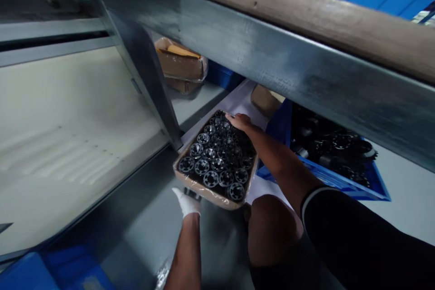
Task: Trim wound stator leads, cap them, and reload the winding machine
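Observation:
A cardboard box wrapped in clear plastic sits tilted below the table edge, filled with rows of round black and metallic parts. My right hand, bare, grips the box at its far rim, fingers over the edge. At the near left corner is my left hand in a white glove, thumb apart and the other fingers partly hidden under the box. A small dark part shows between the glove and the box's underside.
Overhead runs a metal beam with a wooden top. A blue crate of black parts stands at right. Behind are wrapped cardboard boxes, and a metal leg rises at left. Blue bins lie at lower left. My knee is near the box.

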{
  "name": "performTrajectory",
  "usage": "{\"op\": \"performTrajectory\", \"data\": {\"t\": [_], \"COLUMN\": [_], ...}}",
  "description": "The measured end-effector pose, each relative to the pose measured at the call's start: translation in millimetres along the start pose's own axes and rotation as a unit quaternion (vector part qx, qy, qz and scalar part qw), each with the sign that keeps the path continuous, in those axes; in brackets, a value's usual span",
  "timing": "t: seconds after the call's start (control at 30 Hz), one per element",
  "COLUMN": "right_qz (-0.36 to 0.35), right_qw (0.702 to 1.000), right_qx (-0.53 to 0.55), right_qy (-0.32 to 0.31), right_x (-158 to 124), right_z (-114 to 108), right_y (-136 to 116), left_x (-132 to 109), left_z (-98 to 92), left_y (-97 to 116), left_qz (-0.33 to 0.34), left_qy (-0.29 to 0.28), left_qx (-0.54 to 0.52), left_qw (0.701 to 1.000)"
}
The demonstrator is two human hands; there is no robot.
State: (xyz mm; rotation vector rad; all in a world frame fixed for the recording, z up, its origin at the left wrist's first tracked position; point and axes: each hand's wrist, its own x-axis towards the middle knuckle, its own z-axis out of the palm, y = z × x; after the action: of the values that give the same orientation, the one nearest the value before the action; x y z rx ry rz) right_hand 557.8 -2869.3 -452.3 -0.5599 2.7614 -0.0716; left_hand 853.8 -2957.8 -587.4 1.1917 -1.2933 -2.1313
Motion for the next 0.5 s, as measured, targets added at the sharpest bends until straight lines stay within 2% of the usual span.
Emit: {"op": "performTrajectory", "data": {"t": [0.07,0.13,0.27,0.5], "right_qz": [0.009,0.014,0.014,-0.017], "right_qw": [1.000,1.000,1.000,1.000], "right_qx": [-0.007,-0.012,-0.012,0.003], "right_qy": [-0.001,-0.002,-0.004,-0.008], "right_x": [-11.6,-25.4,-53.6,-93.1], "right_z": [9.1,17.4,29.8,36.0], "right_y": [1.8,4.5,5.7,-23.4], "left_x": [-7.7,-9.7,-16.6,-63.0], "left_z": [-1.5,-5.7,-25.0,-52.4], "left_y": [-16.5,-21.5,-14.1,-14.7], "left_qz": [-0.052,-0.085,-0.129,-0.173], "left_qy": [-0.014,-0.018,-0.012,-0.015], "left_qx": [-0.066,-0.127,-0.225,-0.311], "left_qw": [0.996,0.988,0.966,0.934]}}
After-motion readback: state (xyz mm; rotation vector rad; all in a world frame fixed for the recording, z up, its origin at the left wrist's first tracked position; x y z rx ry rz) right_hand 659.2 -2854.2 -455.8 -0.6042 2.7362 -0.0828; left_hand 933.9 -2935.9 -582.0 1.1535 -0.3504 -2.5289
